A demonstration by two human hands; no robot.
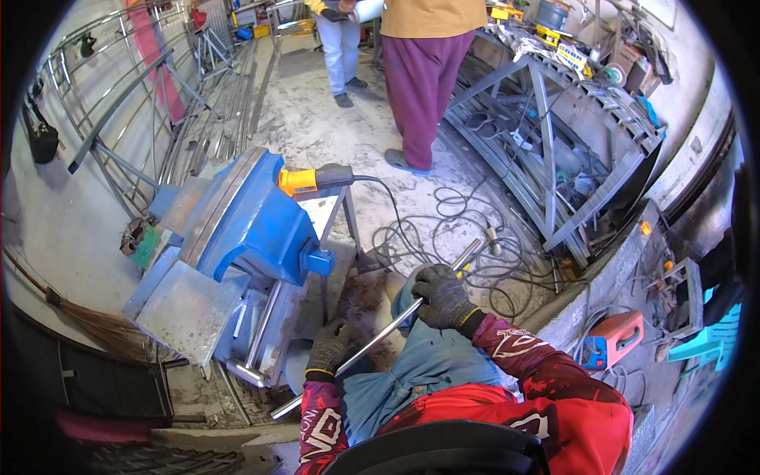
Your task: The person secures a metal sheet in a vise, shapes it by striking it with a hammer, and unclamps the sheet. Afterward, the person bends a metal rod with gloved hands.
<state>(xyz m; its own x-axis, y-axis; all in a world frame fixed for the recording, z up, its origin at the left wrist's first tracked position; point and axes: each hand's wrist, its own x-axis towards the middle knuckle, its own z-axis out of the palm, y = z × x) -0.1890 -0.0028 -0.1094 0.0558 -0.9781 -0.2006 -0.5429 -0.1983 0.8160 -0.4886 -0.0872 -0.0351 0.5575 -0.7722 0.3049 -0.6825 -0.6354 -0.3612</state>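
A slim shiny metal tube (378,337) lies aslant across my lap, over the blue trousers. My right hand (445,296), in a dark grey knit glove, is closed round the tube toward its far end. My left hand (329,348), gloved alike, is by the tube's nearer part, which passes under my left wrist. Its fingers point away from me and are partly hidden, so its grip is unclear. To the left of my hands stands a large blue bench vise (265,218). An orange and black corded power tool (315,181) lies beside the vise, on its far right.
Black cable (443,222) lies in loops on the floor ahead. A metal rack (546,150) full of steel stock stands at the right. Two people stand ahead, one in maroon trousers (423,95). An orange and blue machine (613,340) sits at my right, a straw broom (99,321) at left.
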